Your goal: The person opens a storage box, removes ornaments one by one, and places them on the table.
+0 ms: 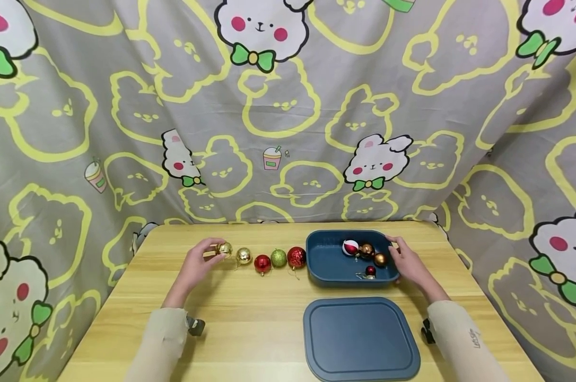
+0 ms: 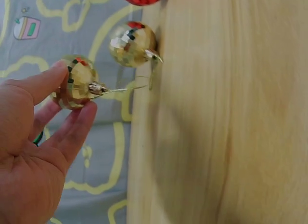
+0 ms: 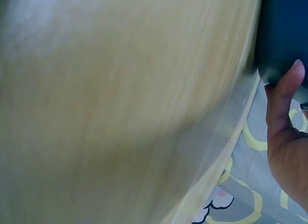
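The left hand [image 1: 198,266] is near the far left corner of the worktop [image 1: 230,329], its thumb and fingers parted just by the width of a faceted gold ball [image 1: 225,249], which they pinch between their tips. The ball lies on the hand's right side, its hanging string loose; whether it touches the worktop I cannot tell.

Just beside it, to the right, begins a row along the far edge: a second gold ball [image 1: 244,255], a red ball [image 1: 262,263], a green ball [image 1: 279,258] and a larger red ball [image 1: 296,257], close to the left wall of a dark blue box [image 1: 327,261].

The right hand [image 1: 410,266], spread wide, grips the box's right end, fingers at its far corner and thumb at its near one. Inside, towards that hand, lie a red-and-white ball [image 1: 350,247], a copper ball [image 1: 366,250], an orange-gold ball [image 1: 380,259] and a small dark red ball [image 1: 371,271]. A flat blue lid [image 1: 361,338] lies between the box and the worktop's near edge. Patterned grey cloth [image 1: 312,69] hangs behind the far edge.
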Action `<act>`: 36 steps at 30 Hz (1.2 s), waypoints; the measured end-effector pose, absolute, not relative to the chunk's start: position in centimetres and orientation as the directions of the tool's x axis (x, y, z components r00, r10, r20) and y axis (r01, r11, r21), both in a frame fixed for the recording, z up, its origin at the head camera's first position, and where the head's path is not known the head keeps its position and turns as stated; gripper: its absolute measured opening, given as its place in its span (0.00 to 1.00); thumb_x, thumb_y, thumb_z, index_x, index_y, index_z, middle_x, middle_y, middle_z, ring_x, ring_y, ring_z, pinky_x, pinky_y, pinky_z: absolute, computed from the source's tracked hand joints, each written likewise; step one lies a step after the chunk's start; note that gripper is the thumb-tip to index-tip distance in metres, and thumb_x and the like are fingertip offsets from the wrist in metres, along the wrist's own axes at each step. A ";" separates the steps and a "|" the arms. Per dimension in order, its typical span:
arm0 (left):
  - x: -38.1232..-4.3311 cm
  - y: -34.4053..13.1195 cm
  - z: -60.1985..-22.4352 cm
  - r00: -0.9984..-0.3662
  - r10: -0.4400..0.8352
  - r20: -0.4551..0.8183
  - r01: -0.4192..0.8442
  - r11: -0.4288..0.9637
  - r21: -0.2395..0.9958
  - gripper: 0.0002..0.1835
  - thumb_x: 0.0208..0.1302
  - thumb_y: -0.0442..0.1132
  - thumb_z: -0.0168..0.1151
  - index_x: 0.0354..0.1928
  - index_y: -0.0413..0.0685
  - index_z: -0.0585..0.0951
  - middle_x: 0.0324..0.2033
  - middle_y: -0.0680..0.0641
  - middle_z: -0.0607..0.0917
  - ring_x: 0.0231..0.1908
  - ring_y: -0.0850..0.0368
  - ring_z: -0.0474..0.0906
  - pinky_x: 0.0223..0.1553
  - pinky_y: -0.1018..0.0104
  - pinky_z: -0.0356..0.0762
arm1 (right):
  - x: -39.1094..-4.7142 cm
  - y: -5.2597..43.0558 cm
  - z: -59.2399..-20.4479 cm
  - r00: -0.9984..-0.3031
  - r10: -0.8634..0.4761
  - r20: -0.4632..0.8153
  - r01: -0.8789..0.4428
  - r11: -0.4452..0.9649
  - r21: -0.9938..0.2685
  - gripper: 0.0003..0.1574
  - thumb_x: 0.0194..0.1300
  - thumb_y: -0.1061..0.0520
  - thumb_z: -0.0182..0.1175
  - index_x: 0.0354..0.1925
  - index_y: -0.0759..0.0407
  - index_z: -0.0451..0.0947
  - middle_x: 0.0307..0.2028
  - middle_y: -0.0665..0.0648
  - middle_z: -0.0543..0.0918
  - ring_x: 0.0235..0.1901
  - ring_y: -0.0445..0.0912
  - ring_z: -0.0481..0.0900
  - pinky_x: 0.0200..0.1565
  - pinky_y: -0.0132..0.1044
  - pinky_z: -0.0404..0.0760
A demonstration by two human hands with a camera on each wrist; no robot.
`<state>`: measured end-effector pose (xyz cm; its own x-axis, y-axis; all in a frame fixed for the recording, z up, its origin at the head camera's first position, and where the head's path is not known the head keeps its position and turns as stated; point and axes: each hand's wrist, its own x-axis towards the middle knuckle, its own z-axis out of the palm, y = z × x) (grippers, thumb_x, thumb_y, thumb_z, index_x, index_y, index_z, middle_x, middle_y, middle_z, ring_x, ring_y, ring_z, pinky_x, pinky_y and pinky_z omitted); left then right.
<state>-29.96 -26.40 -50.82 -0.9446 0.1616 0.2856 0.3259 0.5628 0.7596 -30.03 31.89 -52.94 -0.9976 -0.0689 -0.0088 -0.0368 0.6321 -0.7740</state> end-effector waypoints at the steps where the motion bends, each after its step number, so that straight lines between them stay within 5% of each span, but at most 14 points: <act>1: -30.0 -26.5 -51.0 -0.946 0.164 0.281 0.323 0.567 0.758 0.20 0.67 0.34 0.70 0.61 0.44 0.81 0.60 0.38 0.82 0.58 0.35 0.81 0.58 0.45 0.84 | -30.0 31.9 -52.9 -0.998 -0.070 -0.008 -0.038 0.631 -0.775 0.32 0.86 0.47 0.37 0.80 0.54 0.54 0.49 0.77 0.77 0.18 0.52 0.80 0.20 0.46 0.84; 36: -30.0 -27.2 -52.5 -0.970 0.195 0.143 0.239 0.683 0.690 0.22 0.66 0.31 0.70 0.61 0.40 0.80 0.59 0.35 0.83 0.56 0.30 0.81 0.57 0.41 0.83 | -30.2 31.9 -53.2 -0.998 -0.070 -0.001 -0.046 0.653 -0.756 0.31 0.86 0.49 0.38 0.79 0.56 0.54 0.48 0.77 0.78 0.18 0.51 0.80 0.20 0.46 0.83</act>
<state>-30.03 -27.22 -52.49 -0.9703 0.1954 0.1429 0.2392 0.6834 0.6898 -30.19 31.91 -53.19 -0.9975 -0.0703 -0.0007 -0.0456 0.6532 -0.7558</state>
